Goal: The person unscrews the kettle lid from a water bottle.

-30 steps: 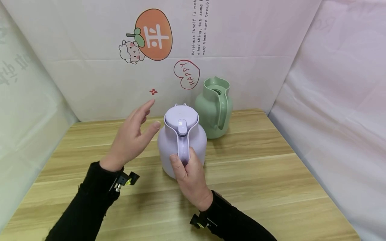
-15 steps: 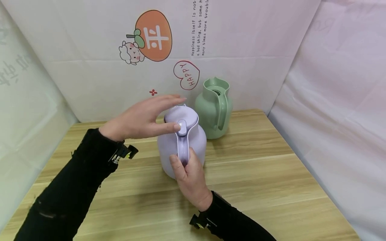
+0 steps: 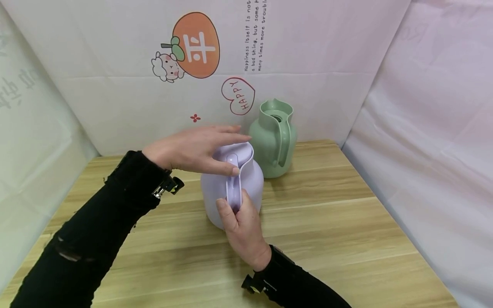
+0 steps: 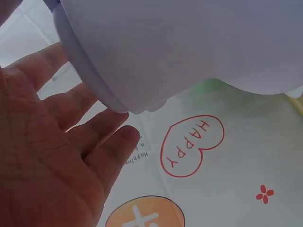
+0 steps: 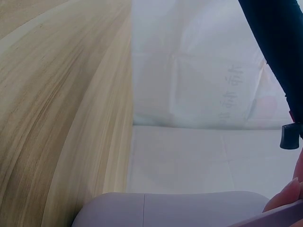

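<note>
Saw the left fingers (image 3: pixel 227 139) stretched out straight and close together, laid flat over the round pale purple lid (image 3: pixel 243 150), with the thumb tip down by the little press tab at the front. Saw the same from the left wrist view, with the fingertips (image 4: pixel 109 127) just past the lid's rim (image 4: pixel 94 80). Found the left hand (image 3: pixel 192 147) out to the side in the air a second before, touching nothing, then swung in over the top. Took that to mean two hands on the one jug now, not one. Saw the right hand (image 3: pixel 242 231) curled tight round the long purple handle (image 3: pixel 233 190), just as before. Found the fat pale purple plastic jug (image 3: pixel 252 184) standing up straight in the middle of the light wooden table (image 3: pixel 327 222), not moved. Could not see inside it with the lid on. Saw the pale green plastic jug (image 3: pixel 273 141) just behind it, near the back wall, with its top open. Could not tell whether it had anything in it.
</note>
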A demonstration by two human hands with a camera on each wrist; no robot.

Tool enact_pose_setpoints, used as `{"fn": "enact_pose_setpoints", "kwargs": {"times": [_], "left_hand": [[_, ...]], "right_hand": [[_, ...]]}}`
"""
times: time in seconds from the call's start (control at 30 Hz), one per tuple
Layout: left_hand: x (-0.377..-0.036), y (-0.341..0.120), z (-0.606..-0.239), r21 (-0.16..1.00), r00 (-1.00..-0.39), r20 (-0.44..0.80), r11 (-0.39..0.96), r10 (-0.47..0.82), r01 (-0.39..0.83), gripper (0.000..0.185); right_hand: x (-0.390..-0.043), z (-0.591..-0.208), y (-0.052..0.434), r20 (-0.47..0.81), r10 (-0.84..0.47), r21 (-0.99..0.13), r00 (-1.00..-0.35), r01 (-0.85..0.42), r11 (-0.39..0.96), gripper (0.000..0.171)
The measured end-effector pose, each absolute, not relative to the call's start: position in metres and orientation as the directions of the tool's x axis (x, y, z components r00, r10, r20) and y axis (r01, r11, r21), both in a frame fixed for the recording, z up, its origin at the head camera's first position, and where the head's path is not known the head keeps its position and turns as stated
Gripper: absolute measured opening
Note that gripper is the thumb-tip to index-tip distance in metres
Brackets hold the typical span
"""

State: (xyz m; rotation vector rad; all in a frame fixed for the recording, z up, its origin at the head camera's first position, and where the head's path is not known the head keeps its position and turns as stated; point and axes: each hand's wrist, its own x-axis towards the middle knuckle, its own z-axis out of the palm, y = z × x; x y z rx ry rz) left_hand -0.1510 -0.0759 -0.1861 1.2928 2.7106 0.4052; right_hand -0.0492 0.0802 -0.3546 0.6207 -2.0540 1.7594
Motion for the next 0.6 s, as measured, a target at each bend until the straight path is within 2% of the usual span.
{"fn": "enact_pose_setpoints", "kwargs": {"times": [0.23, 0.6], "left_hand": [[-0.1523, -0.0752, -0.1875, 0.293, -0.604, 0.008, 0.575, 0.797, 0.764, 0.075], [-0.1526, -0.0746, -0.1892, 0.293, -0.605, 0.016, 0.575, 0.796, 0.764, 0.072]], "right_hand": [[-0.0489, -0.3549, 0.0796, 0.540, -0.085, -0.826, -0.837, -0.547, 0.139, 0.021], [-0.0485, -0.3555, 0.0800, 0.535, -0.082, -0.828, -0.841, -0.542, 0.144, 0.023]]}}
